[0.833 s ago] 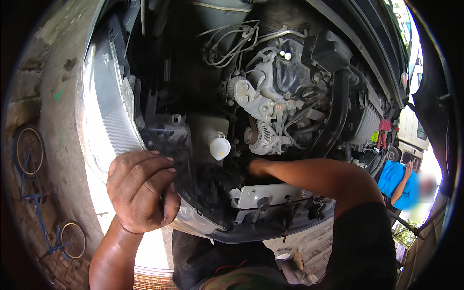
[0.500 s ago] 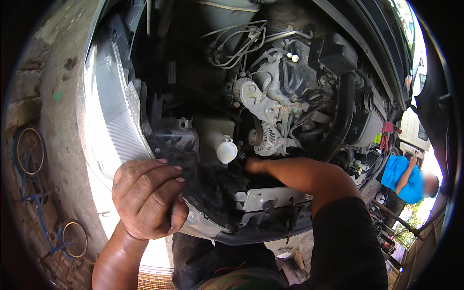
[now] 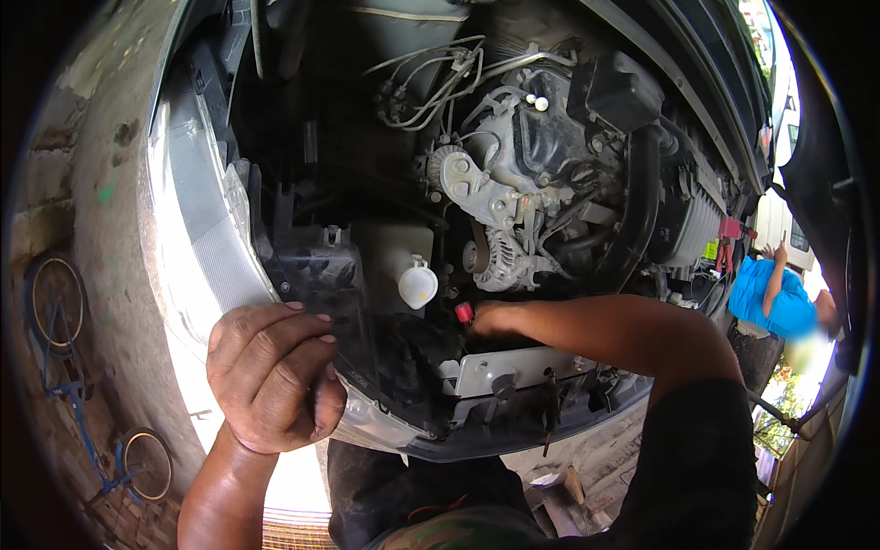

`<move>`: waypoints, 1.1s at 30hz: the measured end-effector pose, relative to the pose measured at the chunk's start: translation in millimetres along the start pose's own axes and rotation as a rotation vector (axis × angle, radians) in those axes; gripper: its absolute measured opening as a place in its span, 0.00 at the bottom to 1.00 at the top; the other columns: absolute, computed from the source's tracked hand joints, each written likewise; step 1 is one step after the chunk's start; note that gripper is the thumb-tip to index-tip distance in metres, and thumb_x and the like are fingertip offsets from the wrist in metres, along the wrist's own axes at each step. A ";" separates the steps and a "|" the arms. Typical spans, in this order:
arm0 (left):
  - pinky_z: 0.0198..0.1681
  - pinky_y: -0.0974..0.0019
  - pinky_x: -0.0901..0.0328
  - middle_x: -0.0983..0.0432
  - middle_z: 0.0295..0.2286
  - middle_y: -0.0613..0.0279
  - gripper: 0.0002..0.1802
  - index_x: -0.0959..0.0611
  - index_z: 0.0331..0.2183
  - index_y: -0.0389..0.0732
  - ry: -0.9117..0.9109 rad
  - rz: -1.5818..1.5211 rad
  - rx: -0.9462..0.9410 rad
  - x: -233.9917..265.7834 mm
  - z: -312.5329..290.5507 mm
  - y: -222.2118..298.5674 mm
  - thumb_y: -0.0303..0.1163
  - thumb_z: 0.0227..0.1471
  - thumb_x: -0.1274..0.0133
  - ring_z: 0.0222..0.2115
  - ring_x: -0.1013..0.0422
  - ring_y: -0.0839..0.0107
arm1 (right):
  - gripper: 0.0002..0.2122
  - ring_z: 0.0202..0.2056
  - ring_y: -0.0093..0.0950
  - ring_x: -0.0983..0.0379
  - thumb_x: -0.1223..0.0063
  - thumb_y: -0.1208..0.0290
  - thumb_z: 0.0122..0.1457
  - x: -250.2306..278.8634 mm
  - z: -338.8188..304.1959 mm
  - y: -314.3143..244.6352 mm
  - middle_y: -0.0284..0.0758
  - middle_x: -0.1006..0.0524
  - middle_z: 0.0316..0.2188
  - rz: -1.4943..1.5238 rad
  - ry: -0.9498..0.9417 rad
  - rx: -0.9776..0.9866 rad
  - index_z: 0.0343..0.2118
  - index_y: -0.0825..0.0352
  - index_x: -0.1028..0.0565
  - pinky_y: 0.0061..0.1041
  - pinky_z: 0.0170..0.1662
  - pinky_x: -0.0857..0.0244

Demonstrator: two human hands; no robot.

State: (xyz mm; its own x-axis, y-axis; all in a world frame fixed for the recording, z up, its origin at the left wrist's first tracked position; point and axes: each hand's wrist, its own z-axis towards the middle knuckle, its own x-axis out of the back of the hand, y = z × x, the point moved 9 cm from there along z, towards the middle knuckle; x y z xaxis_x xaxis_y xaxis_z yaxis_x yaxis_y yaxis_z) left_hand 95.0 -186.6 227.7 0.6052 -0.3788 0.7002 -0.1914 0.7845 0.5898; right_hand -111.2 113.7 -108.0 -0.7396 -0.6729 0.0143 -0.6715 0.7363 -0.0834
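Observation:
My left hand (image 3: pixel 275 374) rests by the lower end of the clear headlight (image 3: pixel 215 225), fingers curled and thumb tucked under. Whatever its palm may hold is hidden. My right arm reaches down into the engine bay, and my right hand (image 3: pixel 493 319) is closed near the front panel. A small red piece (image 3: pixel 464 312) sticks out at its fingertips; its kind is unclear. Just left of it stands a white reservoir cap (image 3: pixel 418 287) on a pale tank neck. The ribbed alternator (image 3: pixel 500 261) lies above my right hand.
A pale metal plate (image 3: pixel 513 368) lies along the front crossmember below my right forearm. A thick black hose (image 3: pixel 637 211) runs to the right of the engine. A person in blue (image 3: pixel 775 289) is at the far right. A bicycle (image 3: pixel 82 412) stands at the left.
My right hand has come up a little and the red piece now shows at its fingers. My left hand stays by the headlight. The view has shifted slightly.

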 end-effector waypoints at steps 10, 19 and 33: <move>0.43 0.56 0.25 0.15 0.32 0.60 0.09 0.14 0.30 0.42 -0.022 0.003 -0.008 -3.6 2.6 3.0 0.30 0.41 0.37 0.38 0.18 0.58 | 0.23 0.41 0.52 0.18 0.34 0.49 0.65 60.5 -96.9 -32.4 0.52 0.16 0.34 0.187 0.356 0.211 0.37 0.72 0.19 0.46 0.48 0.26; 0.43 0.55 0.26 0.15 0.32 0.58 0.08 0.16 0.31 0.41 -0.053 0.055 -0.044 -8.3 3.5 6.7 0.28 0.43 0.40 0.37 0.18 0.56 | 0.20 0.30 0.32 0.16 0.34 0.59 0.67 73.2 -49.5 -62.7 0.45 0.14 0.32 0.297 0.344 0.279 0.52 0.72 0.19 0.36 0.38 0.23; 0.43 0.55 0.25 0.16 0.33 0.55 0.11 0.16 0.31 0.38 -0.007 0.048 -0.073 -8.1 1.6 11.3 0.22 0.39 0.40 0.38 0.18 0.53 | 0.25 0.57 0.49 0.21 0.41 0.65 0.70 90.4 -154.2 -78.2 0.52 0.17 0.54 0.160 0.551 0.377 0.66 0.71 0.28 0.43 0.62 0.27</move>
State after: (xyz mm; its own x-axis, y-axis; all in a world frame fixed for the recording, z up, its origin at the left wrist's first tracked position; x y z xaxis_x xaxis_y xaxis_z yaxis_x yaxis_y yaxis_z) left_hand 86.7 -175.4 229.3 0.5909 -0.3431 0.7301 -0.1632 0.8355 0.5247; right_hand -132.6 6.3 53.4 -0.8104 -0.3500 0.4698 -0.5645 0.6809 -0.4665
